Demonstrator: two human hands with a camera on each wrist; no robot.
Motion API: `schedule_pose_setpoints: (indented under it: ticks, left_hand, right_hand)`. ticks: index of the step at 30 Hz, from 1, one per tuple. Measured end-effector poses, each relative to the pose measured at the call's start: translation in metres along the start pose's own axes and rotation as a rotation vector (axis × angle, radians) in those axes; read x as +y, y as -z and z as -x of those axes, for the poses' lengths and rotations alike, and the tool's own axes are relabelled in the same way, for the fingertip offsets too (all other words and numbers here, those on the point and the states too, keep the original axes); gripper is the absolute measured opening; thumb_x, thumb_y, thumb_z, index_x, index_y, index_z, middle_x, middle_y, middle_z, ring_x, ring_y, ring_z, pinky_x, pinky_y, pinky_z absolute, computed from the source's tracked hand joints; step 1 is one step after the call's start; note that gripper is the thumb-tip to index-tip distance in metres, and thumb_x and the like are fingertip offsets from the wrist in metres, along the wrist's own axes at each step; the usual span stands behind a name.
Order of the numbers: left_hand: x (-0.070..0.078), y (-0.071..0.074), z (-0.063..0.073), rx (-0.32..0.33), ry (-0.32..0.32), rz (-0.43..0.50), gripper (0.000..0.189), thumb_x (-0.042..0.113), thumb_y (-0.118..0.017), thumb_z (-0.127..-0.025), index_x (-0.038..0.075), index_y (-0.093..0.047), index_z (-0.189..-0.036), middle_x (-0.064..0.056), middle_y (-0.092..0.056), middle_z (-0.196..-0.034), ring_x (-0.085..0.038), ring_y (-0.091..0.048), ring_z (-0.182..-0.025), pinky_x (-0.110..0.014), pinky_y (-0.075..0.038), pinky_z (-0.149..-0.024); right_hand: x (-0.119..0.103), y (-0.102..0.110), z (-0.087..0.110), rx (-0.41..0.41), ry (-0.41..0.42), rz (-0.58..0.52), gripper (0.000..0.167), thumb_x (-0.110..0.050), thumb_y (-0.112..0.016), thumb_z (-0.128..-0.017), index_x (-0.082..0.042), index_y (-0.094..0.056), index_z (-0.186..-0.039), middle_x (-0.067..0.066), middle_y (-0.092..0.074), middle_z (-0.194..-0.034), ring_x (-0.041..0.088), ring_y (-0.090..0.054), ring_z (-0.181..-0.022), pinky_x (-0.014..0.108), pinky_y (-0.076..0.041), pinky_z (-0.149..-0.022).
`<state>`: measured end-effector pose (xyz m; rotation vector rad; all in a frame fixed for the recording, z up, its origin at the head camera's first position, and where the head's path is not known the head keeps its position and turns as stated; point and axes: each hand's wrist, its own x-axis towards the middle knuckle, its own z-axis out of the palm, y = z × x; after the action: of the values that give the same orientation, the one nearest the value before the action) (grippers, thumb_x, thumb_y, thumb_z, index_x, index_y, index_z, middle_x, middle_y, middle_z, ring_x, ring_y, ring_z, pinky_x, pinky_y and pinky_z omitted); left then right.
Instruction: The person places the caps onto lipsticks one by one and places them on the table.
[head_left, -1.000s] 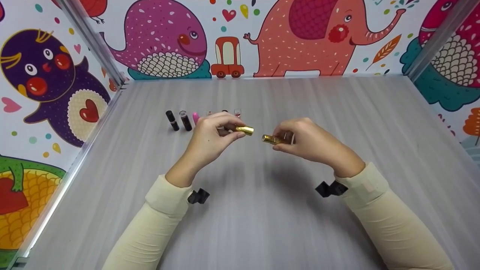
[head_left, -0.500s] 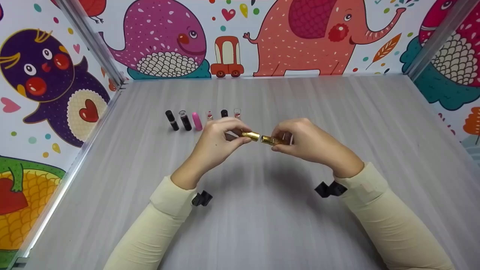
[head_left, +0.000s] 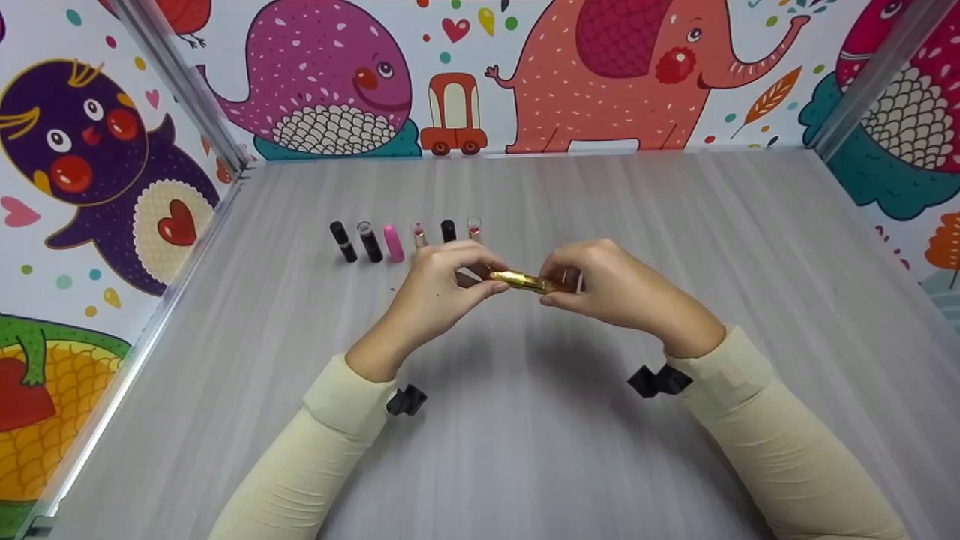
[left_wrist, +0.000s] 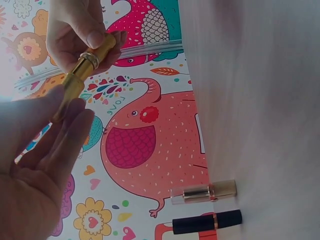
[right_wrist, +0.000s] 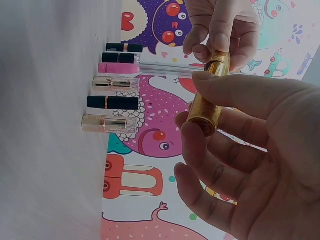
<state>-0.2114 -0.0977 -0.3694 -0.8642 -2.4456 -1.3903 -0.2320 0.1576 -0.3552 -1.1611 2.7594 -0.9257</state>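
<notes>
A gold lipstick [head_left: 523, 280] is held level above the table, between both hands. My left hand [head_left: 442, 289] pinches its cap [left_wrist: 74, 88] between thumb and fingertips. At the other end, my right hand [head_left: 619, 289] grips the lipstick's base [right_wrist: 204, 114] with thumb and curled fingers. The cap's mouth meets the base, and a shiny band [left_wrist: 90, 59] shows at the joint in the left wrist view. In the head view the fingers of the right hand hide the base's far end.
Several lipsticks stand in a row behind my left hand: black ones [head_left: 343, 241], a pink one [head_left: 394, 243] and clear-capped ones [right_wrist: 109, 124]. The grey table [head_left: 675, 210] is bounded by walls printed with cartoon animals, including an elephant [head_left: 622, 82].
My left hand has moved right and slightly nearer, bringing the gold cap from apart to meeting the base. My right hand has hardly moved. More of the lipstick row shows now.
</notes>
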Motion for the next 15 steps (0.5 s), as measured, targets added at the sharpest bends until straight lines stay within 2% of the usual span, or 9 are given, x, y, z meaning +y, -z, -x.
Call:
schedule_pose_setpoints:
  ticks: [9, 15]
  left_hand:
    - [-0.0003, -0.0021, 0.0007, -0.036, 0.005, 0.006, 0.014, 0.011, -0.086, -0.092, 0.007, -0.082, -0.105, -0.001, -0.076, -0.1, -0.01, -0.073, -0.091, -0.025, -0.063, -0.079]
    - [-0.0016, -0.0043, 0.0011, -0.073, -0.006, -0.016, 0.015, 0.014, -0.086, -0.092, 0.006, -0.082, -0.105, -0.001, -0.077, -0.098, -0.01, -0.072, -0.089, -0.027, -0.063, -0.078]
  right_hand:
    - [-0.0017, -0.0008, 0.0016, -0.008, 0.003, -0.008, 0.016, -0.009, -0.089, -0.088, -0.007, -0.079, -0.1, 0.0, -0.075, -0.088, 0.012, -0.068, -0.074, 0.033, -0.06, -0.068]
    - [-0.005, -0.0017, 0.0013, -0.019, -0.01, 0.007, 0.016, -0.011, -0.088, -0.089, -0.007, -0.079, -0.102, 0.001, -0.074, -0.09, 0.012, -0.068, -0.075, 0.032, -0.06, -0.068]
